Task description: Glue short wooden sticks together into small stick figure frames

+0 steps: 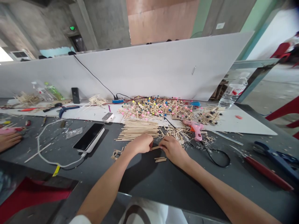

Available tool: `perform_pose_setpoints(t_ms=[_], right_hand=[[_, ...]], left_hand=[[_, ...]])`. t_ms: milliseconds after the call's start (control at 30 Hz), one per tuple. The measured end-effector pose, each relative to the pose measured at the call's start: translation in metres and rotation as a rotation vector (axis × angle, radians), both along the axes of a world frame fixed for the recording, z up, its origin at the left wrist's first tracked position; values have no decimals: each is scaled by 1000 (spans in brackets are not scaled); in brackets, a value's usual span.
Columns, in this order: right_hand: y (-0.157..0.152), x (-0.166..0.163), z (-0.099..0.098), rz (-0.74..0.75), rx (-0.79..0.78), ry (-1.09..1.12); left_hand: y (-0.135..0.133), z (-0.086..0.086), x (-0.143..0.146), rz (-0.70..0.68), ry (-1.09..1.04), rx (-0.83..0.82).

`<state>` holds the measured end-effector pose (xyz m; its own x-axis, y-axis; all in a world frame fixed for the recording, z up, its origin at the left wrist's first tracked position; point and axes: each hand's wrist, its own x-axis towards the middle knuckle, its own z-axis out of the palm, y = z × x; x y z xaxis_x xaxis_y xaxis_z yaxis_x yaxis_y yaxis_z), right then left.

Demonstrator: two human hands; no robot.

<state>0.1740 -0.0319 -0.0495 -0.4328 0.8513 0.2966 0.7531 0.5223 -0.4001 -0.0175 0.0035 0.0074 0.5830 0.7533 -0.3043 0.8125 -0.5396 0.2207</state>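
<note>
A short wooden stick (155,148) spans the gap between my two hands just above the dark table. Its left end is pinched by my left hand (142,143), fingers curled in. The fingers of my right hand (174,151) close on its other end. Below it lie a few short cut sticks (160,159), side by side. Beside my left wrist sits a small frame of glued sticks (116,153), partly hidden by the forearm. Long sticks (137,130) are stacked beyond my hands, with a heap of short stick pieces (175,133) to their right.
A pink glue gun (196,129) trails its cord at the right, near a red-handled screwdriver (268,172) and blue pliers (277,158). Stick models with coloured balls (158,107) crowd the white board. Left are a phone (90,137), a white cable (39,144) and another person's hand (9,141).
</note>
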Motion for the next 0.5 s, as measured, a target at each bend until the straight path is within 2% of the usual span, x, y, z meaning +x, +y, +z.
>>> perform_pose_setpoints(t_ms=[333,500], right_hand=[[-1,1,0,14,3,2],[-1,1,1,18,8,-12]], left_hand=[[0,-1,0,-60,19,62],[-3,2,6,-46,38,91]])
